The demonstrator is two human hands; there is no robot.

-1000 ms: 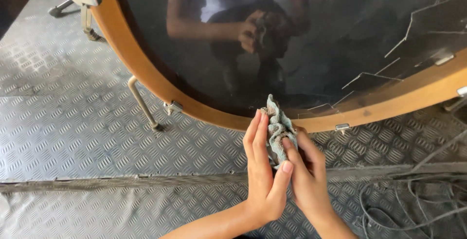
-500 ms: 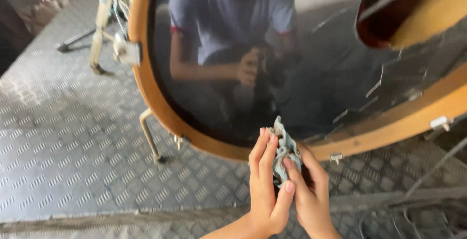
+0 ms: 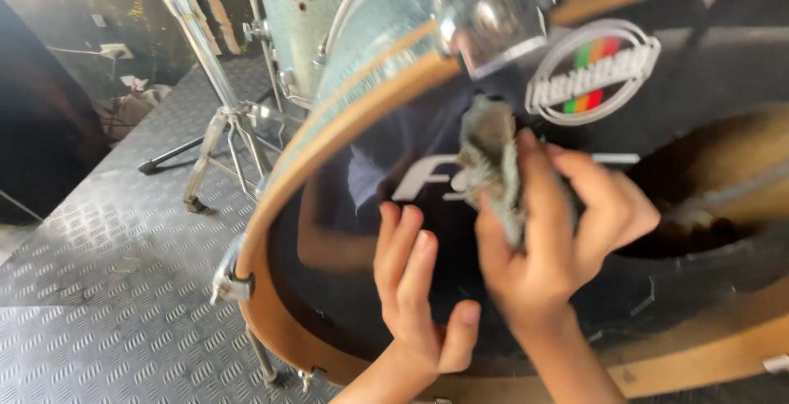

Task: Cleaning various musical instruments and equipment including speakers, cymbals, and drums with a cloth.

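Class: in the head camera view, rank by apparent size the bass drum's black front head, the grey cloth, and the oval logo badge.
1. Black front head, by far the largest.
2 and 3. Oval logo badge and grey cloth look alike; the cloth is bunched in the right hand, so no ranking.

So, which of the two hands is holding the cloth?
The right hand grips the grey cloth; the left hand is empty, fingers open against the black drumhead.

Daylight falls from the left, bright on the metal floor (image 3: 99,289) and the stand (image 3: 215,116). The far left corner lies in deep shadow. The glossy black drumhead (image 3: 674,231) mirrors pale shapes. Motion blur smears the cloth (image 3: 491,161), both hands and the chrome lug (image 3: 493,13).
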